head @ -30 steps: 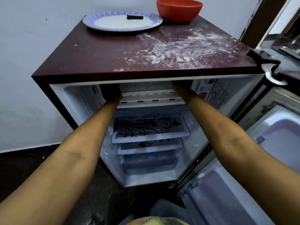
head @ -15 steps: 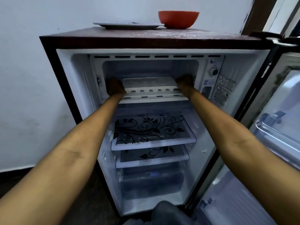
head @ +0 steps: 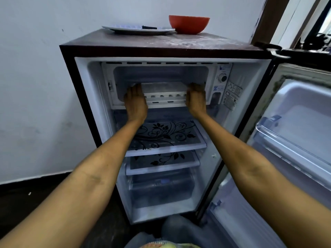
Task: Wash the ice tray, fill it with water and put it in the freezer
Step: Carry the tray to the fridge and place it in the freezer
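At the bottom edge of the frame a person's knee [head: 179,228] in dark cloth sits before an open single-door refrigerator [head: 89,122], both bare forearms stretching up and forward into the cabinet. To the right, the swung-open door [head: 295,140] shows its pale inner racks. Low in the cabinet lies a clear crisper drawer [head: 161,190]; above it, two glass shelves [head: 166,140] printed with black floral scrolls are stacked one over the other.

Higher up, the hands meet the white ice tray [head: 163,91], which rests level in the mouth of the freezer compartment [head: 161,72] at the top of the cabinet, its front row of cups facing the camera. The left hand [head: 135,101] grasps the tray's left end, fingers reaching over the top edge; the right hand [head: 196,98] grasps the right end the same way. Whether the tray holds water cannot be told. Just right of the compartment are a round thermostat dial [head: 223,78] and printed labels [head: 232,95].

On the dusty maroon top of the refrigerator stand a patterned plate [head: 125,29] carrying a small dark object [head: 149,27], and beside it, touching or nearly touching its rim, an orange bowl [head: 189,24]. Behind everything rises a pale, scuffed wall [head: 44,77].
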Tool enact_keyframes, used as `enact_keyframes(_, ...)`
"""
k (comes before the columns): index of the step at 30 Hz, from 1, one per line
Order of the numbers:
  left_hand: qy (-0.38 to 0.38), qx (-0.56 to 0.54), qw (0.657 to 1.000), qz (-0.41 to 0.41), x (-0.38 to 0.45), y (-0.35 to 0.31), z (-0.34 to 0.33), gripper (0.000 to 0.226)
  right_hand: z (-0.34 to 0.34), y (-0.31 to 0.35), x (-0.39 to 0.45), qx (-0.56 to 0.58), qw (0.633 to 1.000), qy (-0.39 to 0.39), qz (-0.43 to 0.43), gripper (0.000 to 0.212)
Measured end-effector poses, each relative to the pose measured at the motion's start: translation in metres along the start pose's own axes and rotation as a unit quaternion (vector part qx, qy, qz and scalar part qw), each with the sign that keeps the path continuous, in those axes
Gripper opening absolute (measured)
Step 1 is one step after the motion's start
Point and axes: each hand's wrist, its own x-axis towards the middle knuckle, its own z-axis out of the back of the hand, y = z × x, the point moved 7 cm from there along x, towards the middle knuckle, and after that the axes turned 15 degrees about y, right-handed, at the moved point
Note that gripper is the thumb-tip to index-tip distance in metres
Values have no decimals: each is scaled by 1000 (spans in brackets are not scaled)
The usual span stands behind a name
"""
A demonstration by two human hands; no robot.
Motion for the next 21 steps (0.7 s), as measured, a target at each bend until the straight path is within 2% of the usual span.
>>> enact_keyframes(6, 100, 86, 989, -73, -69, -30, -4, 54, 0, 13, -79, -99, 994, 37, 2, 39)
enact_keyframes(14, 272, 91, 951, -113, -184, -92, -22, 58, 28, 29, -203, -150, 983, 105, 4, 40)
enact_keyframes(21, 293, 101, 937, -164, -255, -153, -15, 58, 77, 2, -304, -133, 984, 109, -52, 40)
